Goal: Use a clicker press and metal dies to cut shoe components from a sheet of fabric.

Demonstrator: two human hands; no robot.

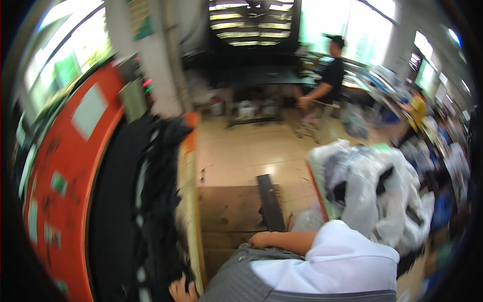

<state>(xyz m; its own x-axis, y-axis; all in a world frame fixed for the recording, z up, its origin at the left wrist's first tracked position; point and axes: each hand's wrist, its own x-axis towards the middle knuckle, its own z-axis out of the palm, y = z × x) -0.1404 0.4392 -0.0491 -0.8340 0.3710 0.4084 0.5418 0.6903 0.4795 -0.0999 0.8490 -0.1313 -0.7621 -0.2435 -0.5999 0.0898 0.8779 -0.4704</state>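
My left hand (182, 291) shows at the bottom edge with its fingers apart. It lies at the near end of a long heap of black fabric (158, 201), beside a pale wooden edge (191, 226). My right hand (260, 240) is closed, with curled fingers, against the grey cloth (236, 277) over my lap. What it grips, if anything, is hidden. The black fabric lies along a long machine with an orange side panel (65, 166).
Right of me, a bin (318, 194) is heaped with clear plastic bags (370, 186). Ahead are a brown board (226, 206) and a dark strip (270, 201) on the tiled floor. A person in black (332, 75) stands by a dark table (246, 76); another in yellow (417, 110) is farther right.
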